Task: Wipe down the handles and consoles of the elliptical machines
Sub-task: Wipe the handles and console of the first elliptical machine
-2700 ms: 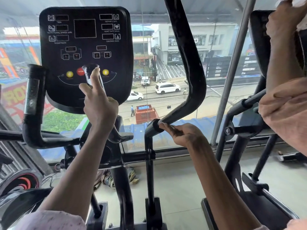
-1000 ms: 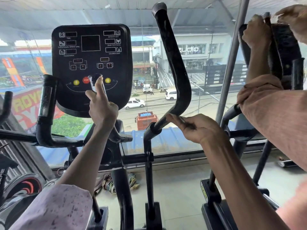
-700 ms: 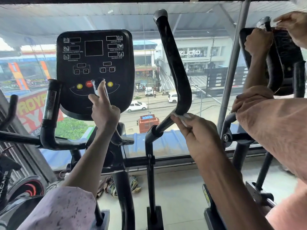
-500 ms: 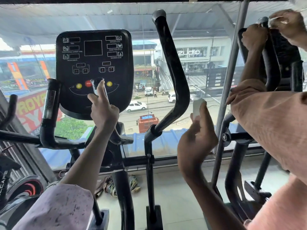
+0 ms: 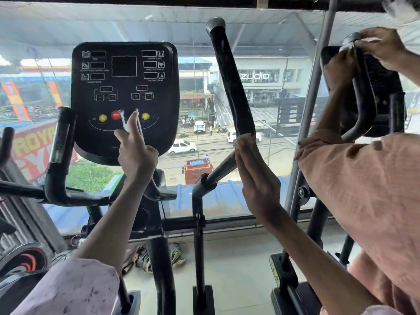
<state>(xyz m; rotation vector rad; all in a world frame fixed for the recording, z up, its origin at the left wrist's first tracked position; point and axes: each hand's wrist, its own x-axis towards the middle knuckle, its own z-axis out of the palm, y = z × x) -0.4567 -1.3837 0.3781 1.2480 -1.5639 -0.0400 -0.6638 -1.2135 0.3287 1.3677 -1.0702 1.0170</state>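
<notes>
At the bottom edge, two forearms are seen rising from pale sleeves. The left hand (image 5: 136,153), at about ten o'clock from the frame's centre, is closed loosely round a short upright grip (image 5: 123,122) in front of the console (image 5: 123,96), with the forefinger laid straight up along it. The right hand (image 5: 254,176), at about three o'clock, is held flat and edge-on, fingers together, pressed against the outer side of the long curved handle (image 5: 231,87) near its bend. A sliver of white, seemingly a wipe (image 5: 246,135), shows at the fingertips; how it is pinned cannot be told.

The handle is a rigid black tube, probably padded in its upper length and capped at twelve o'clock. It is judged stiff but free to swing on its pivot, so it would best be steadied low near the collar (image 5: 205,180) while the cloth is drawn upward. The wipe, thin and limp, is likely to slip unless wrapped round the tube under the palm.

The console, at eleven o'clock, is a flat black panel with small displays, yellow buttons and a red stop button; light pressure seems wise there.

At two o'clock, a second person's hands (image 5: 381,46) are seen working on the neighbouring machine (image 5: 375,92), a peach sleeve (image 5: 363,189) filling the right edge.

Beyond the glass, a street with cars and shopfronts is visible.
</notes>
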